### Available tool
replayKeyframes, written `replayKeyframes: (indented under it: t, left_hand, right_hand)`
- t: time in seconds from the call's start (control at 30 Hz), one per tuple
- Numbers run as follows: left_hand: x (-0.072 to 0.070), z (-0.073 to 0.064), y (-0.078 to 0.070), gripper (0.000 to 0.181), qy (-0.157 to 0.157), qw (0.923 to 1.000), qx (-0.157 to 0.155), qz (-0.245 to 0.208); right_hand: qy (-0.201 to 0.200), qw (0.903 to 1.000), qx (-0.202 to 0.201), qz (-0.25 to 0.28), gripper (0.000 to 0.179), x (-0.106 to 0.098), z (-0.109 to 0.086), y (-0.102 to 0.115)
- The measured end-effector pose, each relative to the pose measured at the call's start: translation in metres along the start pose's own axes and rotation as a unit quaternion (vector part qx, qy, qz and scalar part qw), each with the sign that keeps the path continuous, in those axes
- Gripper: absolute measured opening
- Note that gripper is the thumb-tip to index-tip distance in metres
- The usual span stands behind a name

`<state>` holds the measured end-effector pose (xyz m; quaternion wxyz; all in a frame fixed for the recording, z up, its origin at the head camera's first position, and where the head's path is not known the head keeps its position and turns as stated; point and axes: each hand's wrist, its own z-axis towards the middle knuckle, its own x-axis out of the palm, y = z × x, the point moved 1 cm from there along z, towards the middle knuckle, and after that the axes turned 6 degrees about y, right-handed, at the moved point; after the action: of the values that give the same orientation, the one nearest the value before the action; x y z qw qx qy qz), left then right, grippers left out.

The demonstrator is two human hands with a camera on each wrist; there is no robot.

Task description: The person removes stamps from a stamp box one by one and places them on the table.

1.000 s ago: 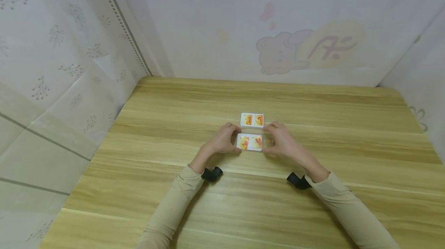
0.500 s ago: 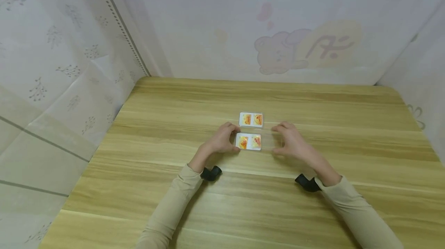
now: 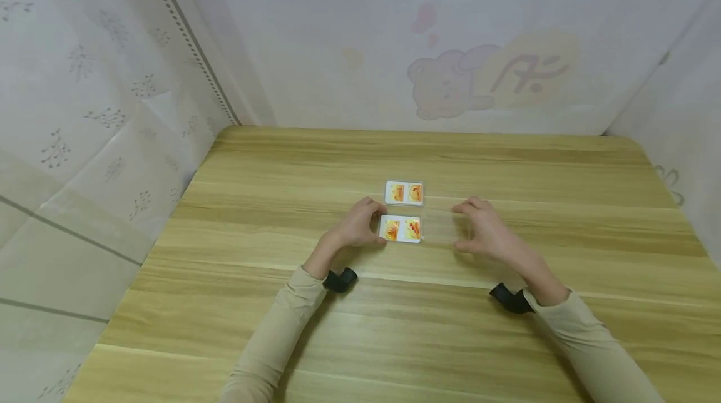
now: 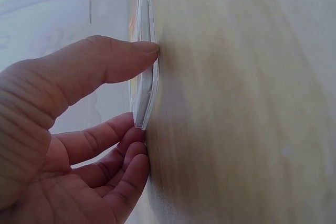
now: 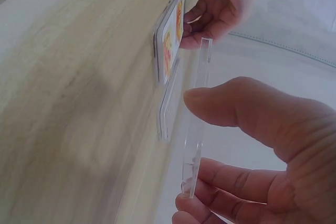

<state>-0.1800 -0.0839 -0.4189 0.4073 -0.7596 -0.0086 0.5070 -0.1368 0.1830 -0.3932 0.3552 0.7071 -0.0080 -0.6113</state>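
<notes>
Two flat clear plastic cases of small cards stand on the wooden table, one behind the other. The nearer case (image 3: 400, 228) shows two cards with orange and yellow pictures. My left hand (image 3: 358, 224) holds that case by its left end, thumb on the near edge and fingers on the far edge. To the right, my right hand (image 3: 487, 231) holds a clear plastic lid (image 5: 195, 135) between thumb and fingers, raised over the table. Behind the nearer case lies the farther case (image 3: 404, 193), with similar orange pictures, untouched by either hand.
The wooden table (image 3: 394, 340) reaches back to a pale curtain (image 3: 315, 46) with a printed bear. Another patterned curtain (image 3: 112, 159) hangs along the left side. A black wrist mount (image 3: 340, 280) sits on the left wrist, and a matching mount (image 3: 509, 298) on the right.
My right hand has moved right, drawing the clear lid away from the nearer case. My left hand keeps its hold on that case, and the farther case stays put.
</notes>
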Motion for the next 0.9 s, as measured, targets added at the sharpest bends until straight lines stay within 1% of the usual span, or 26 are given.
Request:
replayKeyframes:
  t: [0.43, 0.73, 0.9]
  left_hand:
    - [0.0, 0.001, 0.0, 0.056, 0.005, 1.0, -0.007, 0.002]
    - [0.0, 0.001, 0.001, 0.057, 0.004, 1.0, -0.006, 0.003]
    - [0.001, 0.001, 0.001, 0.056, 0.005, 1.0, -0.006, -0.001]
  right_hand:
    - [0.003, 0.9998, 0.017, 0.005, 0.06, -0.008, -0.012, -0.007]
    - [-0.009, 0.9994, 0.027, 0.018, 0.061, -0.016, -0.022, -0.014]
    - [-0.018, 0.9991, 0.036, 0.014, 0.06, -0.019, -0.028, -0.017]
